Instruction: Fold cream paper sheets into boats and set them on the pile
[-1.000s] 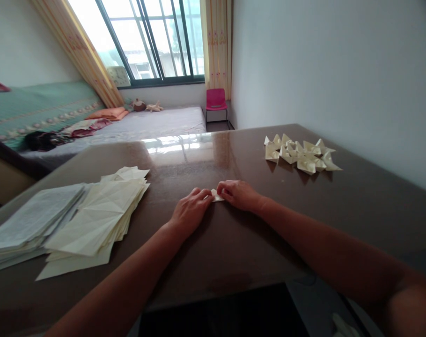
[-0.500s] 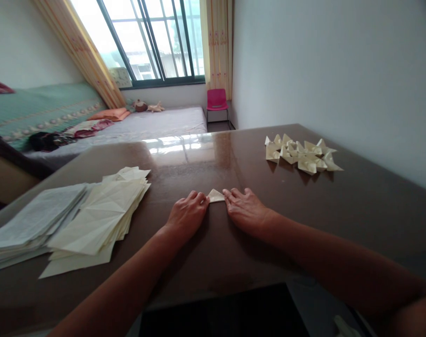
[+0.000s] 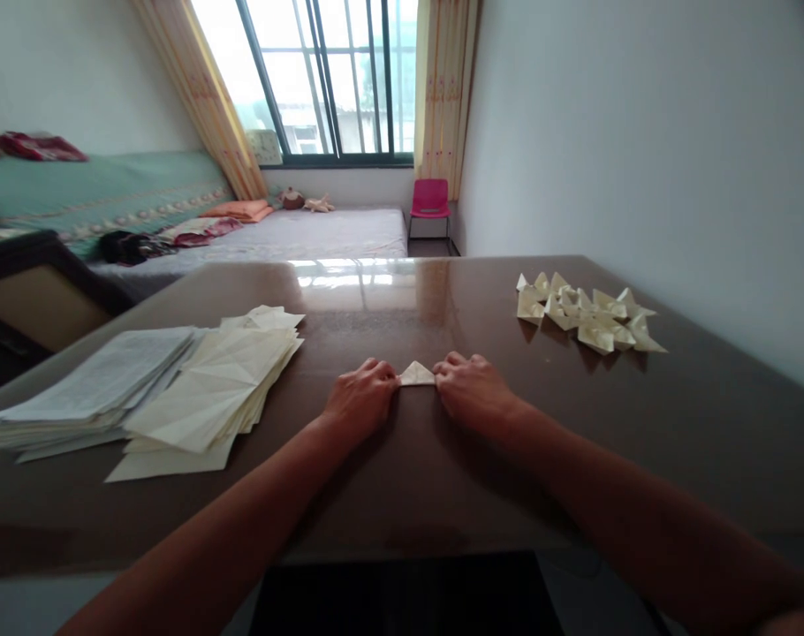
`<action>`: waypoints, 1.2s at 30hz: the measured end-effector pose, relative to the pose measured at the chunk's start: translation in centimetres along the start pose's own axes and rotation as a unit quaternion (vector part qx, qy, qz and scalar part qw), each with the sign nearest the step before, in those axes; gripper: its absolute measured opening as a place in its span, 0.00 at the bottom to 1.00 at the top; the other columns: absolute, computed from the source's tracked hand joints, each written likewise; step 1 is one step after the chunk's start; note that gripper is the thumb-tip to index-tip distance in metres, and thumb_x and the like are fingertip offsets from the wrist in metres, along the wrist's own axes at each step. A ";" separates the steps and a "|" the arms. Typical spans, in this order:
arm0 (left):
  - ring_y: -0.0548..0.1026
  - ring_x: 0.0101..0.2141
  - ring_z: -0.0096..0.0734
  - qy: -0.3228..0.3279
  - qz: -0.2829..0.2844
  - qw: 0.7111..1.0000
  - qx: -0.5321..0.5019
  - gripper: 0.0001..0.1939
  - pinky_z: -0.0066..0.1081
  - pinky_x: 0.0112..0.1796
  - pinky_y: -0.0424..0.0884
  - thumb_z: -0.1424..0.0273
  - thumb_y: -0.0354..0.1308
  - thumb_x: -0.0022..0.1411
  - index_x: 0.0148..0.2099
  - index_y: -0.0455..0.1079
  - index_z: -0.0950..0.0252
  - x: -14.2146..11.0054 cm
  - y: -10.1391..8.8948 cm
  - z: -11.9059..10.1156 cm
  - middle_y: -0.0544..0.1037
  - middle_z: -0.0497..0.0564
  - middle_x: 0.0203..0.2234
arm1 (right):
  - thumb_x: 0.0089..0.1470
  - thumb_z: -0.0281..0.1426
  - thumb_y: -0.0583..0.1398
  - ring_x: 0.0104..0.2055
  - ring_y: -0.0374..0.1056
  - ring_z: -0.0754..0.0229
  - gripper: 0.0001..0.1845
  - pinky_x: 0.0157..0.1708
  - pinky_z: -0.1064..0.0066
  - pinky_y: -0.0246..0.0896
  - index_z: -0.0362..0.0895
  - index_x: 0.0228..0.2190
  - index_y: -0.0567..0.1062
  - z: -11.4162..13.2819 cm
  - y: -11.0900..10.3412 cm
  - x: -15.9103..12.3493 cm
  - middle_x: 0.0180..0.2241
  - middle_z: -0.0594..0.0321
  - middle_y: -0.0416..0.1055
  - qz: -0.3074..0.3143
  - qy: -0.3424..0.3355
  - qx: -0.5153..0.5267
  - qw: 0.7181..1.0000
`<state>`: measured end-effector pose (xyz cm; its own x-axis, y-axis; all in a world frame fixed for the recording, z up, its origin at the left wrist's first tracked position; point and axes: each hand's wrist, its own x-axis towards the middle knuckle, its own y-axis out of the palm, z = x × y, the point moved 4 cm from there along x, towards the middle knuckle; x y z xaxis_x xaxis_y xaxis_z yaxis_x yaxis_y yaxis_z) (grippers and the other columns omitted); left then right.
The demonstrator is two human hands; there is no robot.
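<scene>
A small folded piece of cream paper (image 3: 416,375), triangular at the top, lies on the brown tabletop (image 3: 402,477) between my two hands. My left hand (image 3: 364,389) grips its left end with fingers curled and pressed together. At the right end, my right hand (image 3: 474,385) holds the paper the same way, its fingers now bent in. The fingertips hide both ends of the paper.
A stack of creased cream sheets (image 3: 209,389) lies to the left, beside a pile of printed papers (image 3: 97,375). Several folded paper shapes (image 3: 587,314) stand grouped at the right. Beyond the table are a bed (image 3: 336,231) and a pink chair (image 3: 429,199).
The fingers of my right hand have gone from stretched out to curled at the paper's end. More of the folded paper shows between my hands. The view has shifted slightly.
</scene>
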<state>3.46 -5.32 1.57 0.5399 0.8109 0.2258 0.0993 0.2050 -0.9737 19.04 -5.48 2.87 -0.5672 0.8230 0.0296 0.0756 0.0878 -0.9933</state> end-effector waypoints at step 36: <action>0.77 0.38 0.31 -0.075 -0.007 0.898 -0.435 0.21 0.34 0.39 0.73 0.66 0.47 0.65 0.59 0.58 0.63 2.8 1.7 0.3 0.74 0.57 0.49 | 0.50 0.30 0.59 0.34 0.70 0.63 0.16 0.31 0.72 0.69 0.42 0.43 0.70 -3.8 3.0 3.4 0.43 0.56 0.68 -0.237 0.022 0.467 0.852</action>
<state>4.92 -2.54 0.53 0.4218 0.8892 0.1775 0.7550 -0.2360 -0.6117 20.45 -0.31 0.38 -0.3204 0.8415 0.4350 -0.8502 -0.0528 -0.5239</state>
